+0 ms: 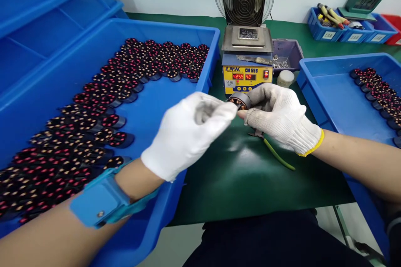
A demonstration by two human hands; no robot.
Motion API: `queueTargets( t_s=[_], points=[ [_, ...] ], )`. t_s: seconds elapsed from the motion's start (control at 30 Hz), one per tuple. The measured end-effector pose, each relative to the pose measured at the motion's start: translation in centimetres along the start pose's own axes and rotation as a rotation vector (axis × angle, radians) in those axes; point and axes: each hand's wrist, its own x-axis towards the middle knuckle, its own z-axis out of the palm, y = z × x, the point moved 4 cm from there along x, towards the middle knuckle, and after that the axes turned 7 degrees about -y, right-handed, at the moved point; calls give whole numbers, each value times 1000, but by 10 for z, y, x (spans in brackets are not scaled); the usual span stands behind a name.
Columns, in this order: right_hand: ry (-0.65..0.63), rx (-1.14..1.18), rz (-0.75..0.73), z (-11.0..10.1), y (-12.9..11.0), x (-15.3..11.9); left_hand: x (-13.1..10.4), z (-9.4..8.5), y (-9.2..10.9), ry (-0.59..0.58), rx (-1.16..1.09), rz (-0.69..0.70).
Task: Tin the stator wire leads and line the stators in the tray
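Observation:
My right hand [277,112], in a knitted white glove with a yellow cuff, holds a round black part with copper windings [240,101] between thumb and fingers. From the left, my left hand [191,129], in a smooth white glove, pinches at the near left edge of that part; whether a small piece sits between its fingertips is too small to tell. Just behind the part stands a yellow and blue heating unit [247,71] with lit red digits. Green-handled cutters [277,154] lie on the green table below my right hand.
A large blue bin [166,96] at left holds rows of similar round parts. Another blue bin [332,96] at right holds more. Behind are a fan [244,0], a purple-grey box [290,48], a small white jar [285,78], and small tool bins [328,33] beside a clock [365,0].

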Motion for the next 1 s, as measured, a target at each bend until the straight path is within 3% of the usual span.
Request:
queueTargets(
  t_s=[0.17,0.27,0.33,0.47,0.63,0.77,1.0],
  points=[
    [-10,-103,-40,0,4,0,-5,7,0,62,-103,52],
    [98,-234,-30,-13,0,7,-11,3,2,77,-109,157],
    [198,-366,-84,-28,-11,18,-10,5,3,-34,13,216],
    [350,-688,-202,-66,-45,66,-3,22,-3,-396,290,249],
    [399,-1139,-148,-101,-70,149,2,31,-10,-533,366,210],
    [365,-1436,-132,-100,-69,186,3,32,-13,-557,403,183],
    [254,-1582,-55,-86,-59,195,2,34,-13,-572,412,207]
  ],
)
